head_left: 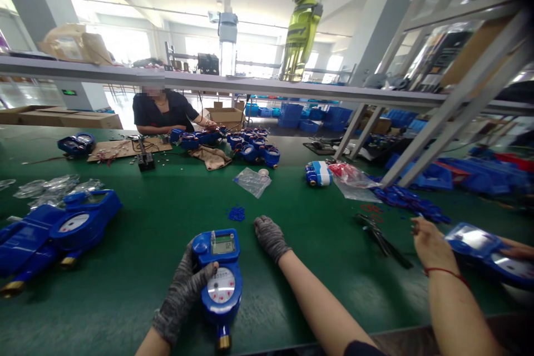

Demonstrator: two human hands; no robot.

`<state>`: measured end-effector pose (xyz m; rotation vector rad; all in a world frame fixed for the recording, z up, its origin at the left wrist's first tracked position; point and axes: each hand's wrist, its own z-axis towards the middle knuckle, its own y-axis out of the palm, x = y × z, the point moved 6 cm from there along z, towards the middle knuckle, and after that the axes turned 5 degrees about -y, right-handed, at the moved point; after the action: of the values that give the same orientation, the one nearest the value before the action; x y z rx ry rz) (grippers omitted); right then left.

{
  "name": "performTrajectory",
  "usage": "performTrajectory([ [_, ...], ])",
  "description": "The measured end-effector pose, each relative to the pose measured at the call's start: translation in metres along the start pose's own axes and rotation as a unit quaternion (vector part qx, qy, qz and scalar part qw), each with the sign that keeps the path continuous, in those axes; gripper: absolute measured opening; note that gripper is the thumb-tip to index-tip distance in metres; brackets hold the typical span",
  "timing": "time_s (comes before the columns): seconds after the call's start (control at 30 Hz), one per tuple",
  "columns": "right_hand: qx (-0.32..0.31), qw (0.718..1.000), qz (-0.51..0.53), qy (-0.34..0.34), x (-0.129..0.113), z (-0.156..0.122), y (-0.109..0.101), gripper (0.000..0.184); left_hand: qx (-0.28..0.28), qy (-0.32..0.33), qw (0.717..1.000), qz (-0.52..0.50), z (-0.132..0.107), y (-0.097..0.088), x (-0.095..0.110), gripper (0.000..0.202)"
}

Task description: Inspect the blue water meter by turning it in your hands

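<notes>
1. Green surface: long and shared. A person in a dark top sits at the far side, behind a cluster of blue meters.
2. Stack of meters at the left edge: blue bodies with brass ends, lying on their sides, well apart from the hands.
3. Water meter: lies face up on the surface at near centre, directly in front of the wearer. Long axis runs near to far, leaning slightly. The brass fitting points back at the wearer and the display end points away. Housing closed, dial and small screen both showing. By the look of it this unit is largely put together (what remains cannot be read from here).
4. Co-worker's hand: bare, with a red cord at the wrist, on the right beside a second meter. Not the wearer's.
5. Left hand: grey glove, gripping the water meter's left flank, thumb hooked over the rim by the dial.
6. Right hand: grey glove, loosely clenched, knuckles on the surface just right of the meter's far end. Nothing seen in it.
7. Loose blue bits: a small heap just beyond the meter, untouched.
</notes>
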<state>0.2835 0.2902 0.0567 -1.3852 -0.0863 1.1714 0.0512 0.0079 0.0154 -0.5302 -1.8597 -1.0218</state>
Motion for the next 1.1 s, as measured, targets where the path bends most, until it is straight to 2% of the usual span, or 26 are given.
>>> performTrajectory([
  [0.07,0.049,0.996,0.035,-0.061,0.026,-0.022,-0.075,0.037,-0.002,0.000,1.000,-0.002,-0.001,0.001,0.000,0.070],
  [0.1,0.070,0.994,0.043,-0.074,0.035,-0.029,-0.099,0.036,-0.001,0.000,1.000,-0.007,-0.001,0.001,0.000,0.070],
  [0.13,0.088,0.992,0.046,-0.075,0.037,-0.032,-0.110,0.033,0.002,-0.001,1.000,-0.011,-0.002,0.001,0.000,0.072],
  [0.17,0.063,0.995,0.041,-0.068,0.033,-0.030,-0.101,0.033,0.004,-0.001,1.000,-0.014,-0.002,0.001,0.001,0.074],
  [0.2,0.034,0.998,0.028,-0.050,0.023,-0.024,-0.079,0.032,0.007,-0.001,1.000,-0.016,-0.003,0.001,0.001,0.076],
  [0.23,0.013,1.000,0.013,-0.023,0.009,-0.015,-0.048,0.029,0.011,-0.001,1.000,-0.017,-0.003,0.001,0.001,0.077],
  [0.33,-0.028,0.999,0.007,-0.014,-0.041,0.018,0.059,0.024,0.015,-0.005,1.000,-0.025,-0.004,0.001,0.001,0.076],
  [0.4,-0.036,0.999,0.000,0.000,-0.057,0.037,0.106,0.023,0.015,-0.005,1.000,-0.025,-0.004,0.001,0.002,0.074],
  [0.43,-0.037,0.999,-0.003,0.008,-0.058,0.043,0.119,0.023,0.012,-0.005,1.000,-0.021,-0.004,0.002,0.002,0.074],
  [0.5,-0.038,0.999,-0.007,0.018,-0.050,0.051,0.127,0.023,0.008,-0.003,1.000,-0.014,-0.004,0.002,0.002,0.074],
  [0.7,-0.041,0.999,-0.013,0.019,-0.023,0.048,0.117,0.025,0.008,-0.009,1.000,-0.018,-0.004,0.004,0.003,0.070],
  [0.9,-0.074,0.994,-0.081,-0.003,-0.015,0.048,0.139,0.019,0.007,0.000,1.000,0.009,-0.001,0.002,0.004,0.070],
  [1.1,-0.056,0.992,-0.111,0.002,-0.010,0.045,0.152,0.022,0.008,0.004,1.000,0.005,0.003,-0.003,-0.001,0.074],
])
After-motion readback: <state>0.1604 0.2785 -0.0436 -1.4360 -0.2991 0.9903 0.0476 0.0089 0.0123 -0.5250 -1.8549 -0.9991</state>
